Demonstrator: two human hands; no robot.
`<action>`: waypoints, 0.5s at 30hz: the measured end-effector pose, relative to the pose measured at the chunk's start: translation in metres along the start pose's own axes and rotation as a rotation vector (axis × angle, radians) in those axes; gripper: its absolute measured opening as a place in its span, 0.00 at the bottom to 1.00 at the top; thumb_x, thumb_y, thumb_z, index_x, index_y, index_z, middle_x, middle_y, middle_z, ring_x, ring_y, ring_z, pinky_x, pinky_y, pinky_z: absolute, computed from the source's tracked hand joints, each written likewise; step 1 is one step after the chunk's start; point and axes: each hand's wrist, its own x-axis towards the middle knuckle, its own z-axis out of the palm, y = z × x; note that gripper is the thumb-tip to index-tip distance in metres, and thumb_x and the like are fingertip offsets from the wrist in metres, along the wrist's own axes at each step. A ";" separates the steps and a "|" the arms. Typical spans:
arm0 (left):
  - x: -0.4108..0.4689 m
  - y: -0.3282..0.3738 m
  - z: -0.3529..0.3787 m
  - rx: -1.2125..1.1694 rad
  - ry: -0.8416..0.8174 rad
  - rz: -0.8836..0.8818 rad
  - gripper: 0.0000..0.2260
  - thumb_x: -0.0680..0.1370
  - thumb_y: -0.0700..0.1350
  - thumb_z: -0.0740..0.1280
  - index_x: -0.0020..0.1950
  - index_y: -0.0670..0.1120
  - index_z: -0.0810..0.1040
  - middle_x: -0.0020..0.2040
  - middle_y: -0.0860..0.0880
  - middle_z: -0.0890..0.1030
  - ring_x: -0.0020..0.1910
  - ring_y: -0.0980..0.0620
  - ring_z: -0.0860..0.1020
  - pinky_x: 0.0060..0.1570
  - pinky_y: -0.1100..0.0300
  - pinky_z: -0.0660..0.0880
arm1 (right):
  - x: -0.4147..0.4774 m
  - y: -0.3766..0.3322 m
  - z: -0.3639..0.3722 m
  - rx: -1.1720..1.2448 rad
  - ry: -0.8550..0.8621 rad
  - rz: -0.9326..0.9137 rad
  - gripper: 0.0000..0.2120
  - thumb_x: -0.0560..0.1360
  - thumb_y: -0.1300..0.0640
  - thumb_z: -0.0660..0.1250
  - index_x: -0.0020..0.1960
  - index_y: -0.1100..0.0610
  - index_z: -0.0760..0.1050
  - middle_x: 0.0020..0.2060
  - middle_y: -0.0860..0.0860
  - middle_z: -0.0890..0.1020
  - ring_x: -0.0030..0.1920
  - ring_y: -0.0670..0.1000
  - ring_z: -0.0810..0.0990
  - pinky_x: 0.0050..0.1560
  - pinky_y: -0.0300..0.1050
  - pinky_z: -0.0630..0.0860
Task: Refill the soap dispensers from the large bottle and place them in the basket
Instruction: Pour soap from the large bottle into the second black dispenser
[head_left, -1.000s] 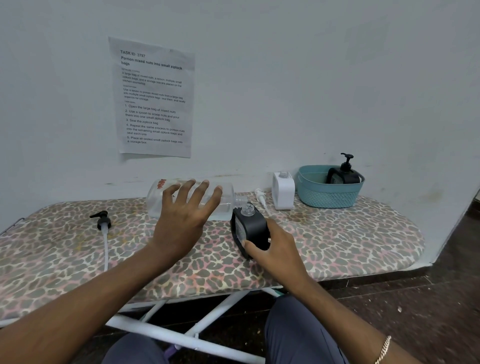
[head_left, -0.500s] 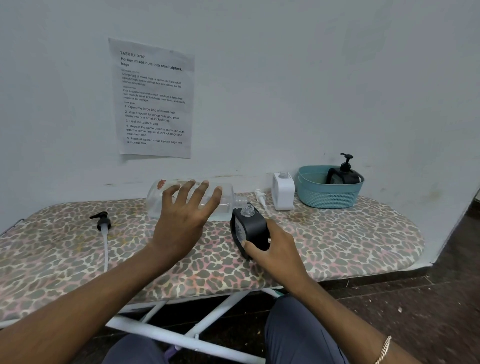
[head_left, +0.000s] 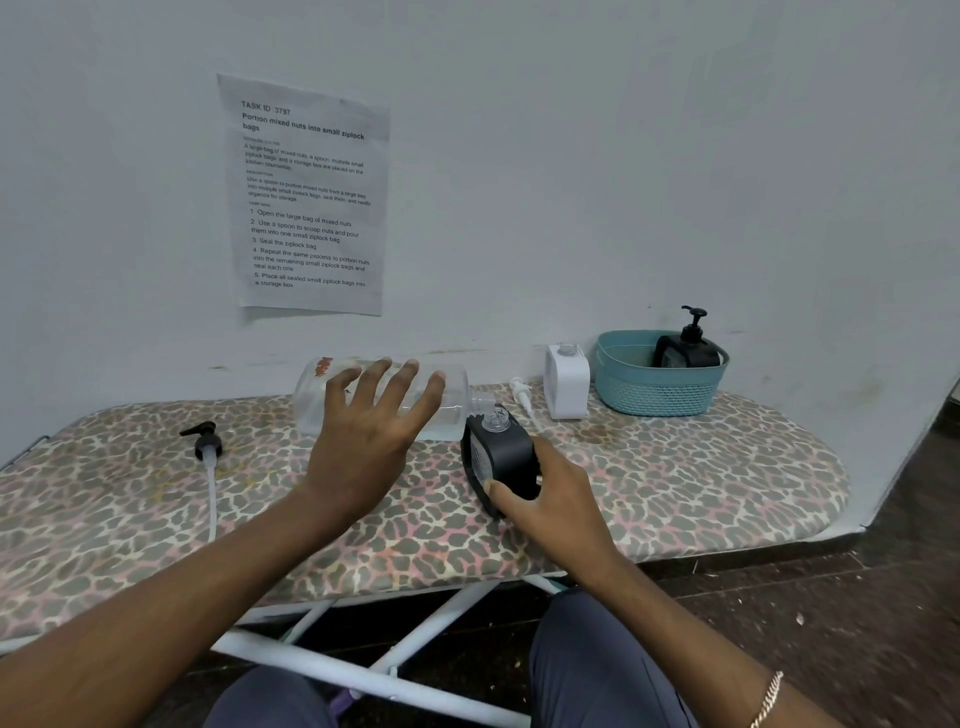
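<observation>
My left hand (head_left: 363, 441) grips the large clear bottle (head_left: 311, 395), which lies tipped on its side with its neck over the open mouth of a black soap dispenser (head_left: 501, 452). My right hand (head_left: 556, 499) holds that dispenser at its lower side, steadying it on the leopard-print board (head_left: 675, 467). A white dispenser (head_left: 567, 382) without its pump stands at the back. The teal basket (head_left: 654, 389) at the back right contains another black dispenser (head_left: 685, 351) with its pump on.
A black pump head with a long white tube (head_left: 208, 447) lies on the board's left. A white pump (head_left: 522, 395) lies beside the white dispenser. A printed sheet (head_left: 311, 197) hangs on the wall. The board's white legs and my knees are below.
</observation>
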 end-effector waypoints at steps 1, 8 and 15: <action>0.000 0.000 0.000 0.000 -0.001 -0.001 0.33 0.69 0.27 0.72 0.74 0.44 0.78 0.69 0.37 0.80 0.67 0.33 0.79 0.62 0.38 0.68 | 0.000 0.000 0.000 -0.003 0.000 0.000 0.16 0.71 0.42 0.73 0.55 0.42 0.74 0.48 0.38 0.82 0.48 0.38 0.79 0.45 0.39 0.77; 0.000 0.000 0.000 -0.006 -0.008 -0.002 0.33 0.69 0.27 0.72 0.74 0.44 0.78 0.69 0.37 0.80 0.67 0.33 0.79 0.62 0.37 0.68 | 0.000 -0.001 0.000 0.000 -0.001 -0.003 0.14 0.71 0.43 0.74 0.52 0.38 0.72 0.47 0.38 0.81 0.48 0.37 0.79 0.42 0.33 0.72; -0.001 0.001 0.000 -0.004 0.001 -0.007 0.33 0.69 0.27 0.72 0.74 0.44 0.78 0.69 0.37 0.80 0.67 0.33 0.79 0.62 0.37 0.69 | 0.000 0.000 0.000 0.000 -0.001 0.001 0.15 0.71 0.43 0.73 0.54 0.41 0.73 0.47 0.39 0.81 0.47 0.38 0.79 0.42 0.36 0.74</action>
